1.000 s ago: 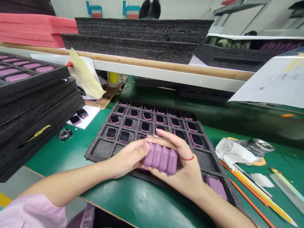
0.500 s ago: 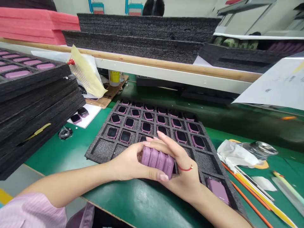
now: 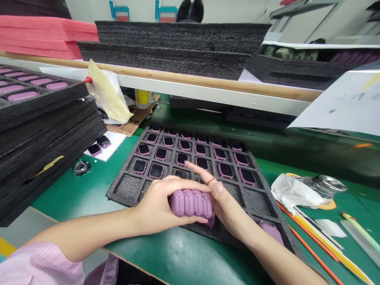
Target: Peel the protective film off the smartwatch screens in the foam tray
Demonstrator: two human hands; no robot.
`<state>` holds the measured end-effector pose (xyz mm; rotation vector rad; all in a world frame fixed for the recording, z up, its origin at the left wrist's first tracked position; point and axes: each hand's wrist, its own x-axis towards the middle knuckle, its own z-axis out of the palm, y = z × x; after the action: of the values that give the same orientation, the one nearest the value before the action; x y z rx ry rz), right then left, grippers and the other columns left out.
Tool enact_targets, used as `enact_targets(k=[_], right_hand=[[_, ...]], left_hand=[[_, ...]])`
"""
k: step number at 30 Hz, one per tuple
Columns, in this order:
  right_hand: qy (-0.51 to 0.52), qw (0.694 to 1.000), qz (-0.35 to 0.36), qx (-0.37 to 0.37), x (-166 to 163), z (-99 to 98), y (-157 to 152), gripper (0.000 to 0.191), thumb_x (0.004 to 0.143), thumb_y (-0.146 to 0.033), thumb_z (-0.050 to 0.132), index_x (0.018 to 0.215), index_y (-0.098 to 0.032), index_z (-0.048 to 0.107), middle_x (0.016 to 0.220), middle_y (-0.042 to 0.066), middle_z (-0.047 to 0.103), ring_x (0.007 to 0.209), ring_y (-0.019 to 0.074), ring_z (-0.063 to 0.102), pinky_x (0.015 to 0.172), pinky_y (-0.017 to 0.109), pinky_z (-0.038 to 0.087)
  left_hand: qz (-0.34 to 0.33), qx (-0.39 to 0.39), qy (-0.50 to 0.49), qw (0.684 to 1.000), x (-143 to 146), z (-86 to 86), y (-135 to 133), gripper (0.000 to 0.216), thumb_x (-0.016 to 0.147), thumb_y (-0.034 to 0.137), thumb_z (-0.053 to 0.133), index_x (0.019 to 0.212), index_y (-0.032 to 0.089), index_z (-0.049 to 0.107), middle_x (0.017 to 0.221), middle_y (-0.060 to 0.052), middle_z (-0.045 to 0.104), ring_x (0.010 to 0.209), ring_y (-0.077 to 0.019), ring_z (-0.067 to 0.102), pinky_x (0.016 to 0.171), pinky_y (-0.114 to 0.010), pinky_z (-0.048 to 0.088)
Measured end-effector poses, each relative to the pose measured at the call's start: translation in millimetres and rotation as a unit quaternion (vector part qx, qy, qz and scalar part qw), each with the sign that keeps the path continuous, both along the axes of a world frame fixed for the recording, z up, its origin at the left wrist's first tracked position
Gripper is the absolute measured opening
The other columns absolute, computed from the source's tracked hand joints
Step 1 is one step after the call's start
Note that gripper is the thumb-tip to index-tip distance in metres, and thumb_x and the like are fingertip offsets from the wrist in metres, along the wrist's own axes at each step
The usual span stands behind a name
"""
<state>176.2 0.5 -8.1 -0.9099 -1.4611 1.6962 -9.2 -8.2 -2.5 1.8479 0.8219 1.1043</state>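
My left hand (image 3: pixel 158 206) is closed round a row of several purple watch cases (image 3: pixel 191 202), pressed side by side, just above the near edge of a black foam tray (image 3: pixel 126 186). My right hand (image 3: pixel 221 198) stands edge-up against the right end of the row, fingers stretched out toward the tray's pockets and a red thread on one finger. Most pockets of the tray hold purple-rimmed cases with dark screens (image 3: pixel 225 170). One purple case (image 3: pixel 270 230) lies in a near right pocket.
A tall stack of black foam trays (image 3: pixel 44 130) stands at the left, its top one filled with purple parts. Two loose cases (image 3: pixel 99 145) lie on white paper. Crumpled paper, a metal lid (image 3: pixel 325 184) and long sticks (image 3: pixel 317 245) lie at the right. A shelf runs behind.
My left hand has taken the row of cases into its grip and shifted it slightly left. My right hand has let go of the row and its fingers have straightened.
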Motion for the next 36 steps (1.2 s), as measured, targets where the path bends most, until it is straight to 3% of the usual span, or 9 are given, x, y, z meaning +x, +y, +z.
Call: enact_targets(k=[5, 9, 11, 14, 17, 23, 27, 32, 36], right_hand=[[-0.034, 0.995, -0.043, 0.078, -12.0, 8.4, -7.4, 0.115, 0.058, -0.05, 0.092, 0.153, -0.021, 0.033, 0.131, 0.014, 0.068, 0.118, 0.0306, 0.068, 0.098, 0.044, 0.059], [-0.071, 0.964, -0.116, 0.23, -12.5, 9.7, -13.8, 0.114, 0.065, -0.026, 0.091, 0.158, -0.028, 0.025, 0.112, 0.005, 0.076, 0.106, 0.0261, 0.074, 0.103, 0.045, 0.058], [-0.075, 0.945, -0.134, 0.287, -10.5, 7.2, -14.0, 0.114, 0.068, -0.025, 0.09, 0.159, -0.032, 0.022, 0.108, 0.003, 0.077, 0.103, 0.0257, 0.074, 0.104, 0.047, 0.057], [-0.075, 0.923, -0.143, 0.349, -8.0, 1.8, -10.9, 0.107, 0.073, -0.029, 0.088, 0.158, -0.038, 0.024, 0.127, 0.005, 0.071, 0.111, 0.0274, 0.072, 0.106, 0.049, 0.056], [-0.081, 0.902, -0.143, 0.4, -7.0, -2.8, -6.9, 0.104, 0.073, -0.031, 0.087, 0.157, -0.04, 0.026, 0.152, 0.008, 0.051, 0.116, 0.0295, 0.07, 0.111, 0.051, 0.052], [-0.091, 0.896, -0.126, 0.417, -4.9, -1.6, -6.3, 0.105, 0.075, -0.025, 0.086, 0.159, -0.038, 0.023, 0.144, 0.007, 0.06, 0.112, 0.0267, 0.072, 0.1, 0.042, 0.062], [-0.112, 0.88, -0.13, 0.443, -4.8, 1.9, -7.2, 0.104, 0.076, -0.019, 0.083, 0.158, -0.04, 0.023, 0.158, 0.008, 0.043, 0.111, 0.0248, 0.073, 0.097, 0.036, 0.063], [-0.118, 0.876, -0.124, 0.452, -6.5, 1.3, -5.7, 0.103, 0.077, -0.017, 0.081, 0.159, -0.039, 0.023, 0.151, 0.008, 0.053, 0.114, 0.0245, 0.071, 0.101, 0.037, 0.06], [-0.128, 0.87, -0.12, 0.462, -7.9, 1.1, -7.5, 0.103, 0.077, -0.013, 0.079, 0.159, -0.037, 0.022, 0.146, 0.008, 0.059, 0.114, 0.0246, 0.071, 0.101, 0.038, 0.061]], left_hand=[[-0.055, 0.071, -0.019, 0.996, -0.8, -8.2, 3.5, 0.029, 0.086, 0.033, 0.075, 0.114, 0.024, 0.072, 0.123, -0.01, 0.066, 0.124, -0.0254, 0.058, 0.11, -0.041, 0.046], [-0.043, -0.007, -0.012, 0.999, -1.4, -8.7, 1.7, 0.098, 0.065, 0.03, 0.09, 0.15, 0.028, 0.04, 0.151, -0.015, 0.04, 0.147, -0.0352, 0.032, 0.119, -0.055, 0.032], [-0.078, -0.12, -0.052, 0.988, -0.3, -4.7, 0.6, 0.111, 0.058, 0.03, 0.094, 0.151, 0.028, 0.034, 0.149, -0.017, 0.044, 0.143, -0.037, 0.039, 0.115, -0.057, 0.038], [-0.151, -0.272, -0.123, 0.942, 2.1, 3.7, 0.6, 0.068, 0.07, 0.031, 0.088, 0.129, 0.02, 0.057, 0.124, -0.013, 0.065, 0.12, -0.0314, 0.063, 0.103, -0.05, 0.05], [-0.148, -0.316, -0.13, 0.928, 3.4, 8.9, 1.6, 0.044, 0.071, 0.026, 0.086, 0.108, 0.015, 0.066, 0.106, -0.009, 0.072, 0.107, -0.027, 0.068, 0.099, -0.044, 0.053], [-0.158, -0.332, -0.154, 0.917, 1.1, 1.2, 1.2, 0.047, 0.073, 0.033, 0.085, 0.112, 0.016, 0.064, 0.107, -0.008, 0.072, 0.106, -0.0248, 0.068, 0.096, -0.039, 0.053], [-0.154, -0.328, -0.161, 0.918, -2.9, -5.9, 2.3, 0.046, 0.086, 0.052, 0.071, 0.11, 0.014, 0.059, 0.1, -0.009, 0.07, 0.097, -0.0242, 0.069, 0.086, -0.037, 0.056], [-0.149, -0.3, -0.149, 0.931, -2.5, -4.5, 1.8, 0.052, 0.088, 0.051, 0.069, 0.122, 0.015, 0.054, 0.118, -0.013, 0.067, 0.114, -0.0276, 0.064, 0.097, -0.04, 0.052], [-0.108, -0.311, -0.117, 0.937, 0.2, -3.6, -0.5, 0.051, 0.084, 0.049, 0.073, 0.115, 0.013, 0.057, 0.112, -0.013, 0.068, 0.107, -0.0274, 0.066, 0.094, -0.041, 0.053]])
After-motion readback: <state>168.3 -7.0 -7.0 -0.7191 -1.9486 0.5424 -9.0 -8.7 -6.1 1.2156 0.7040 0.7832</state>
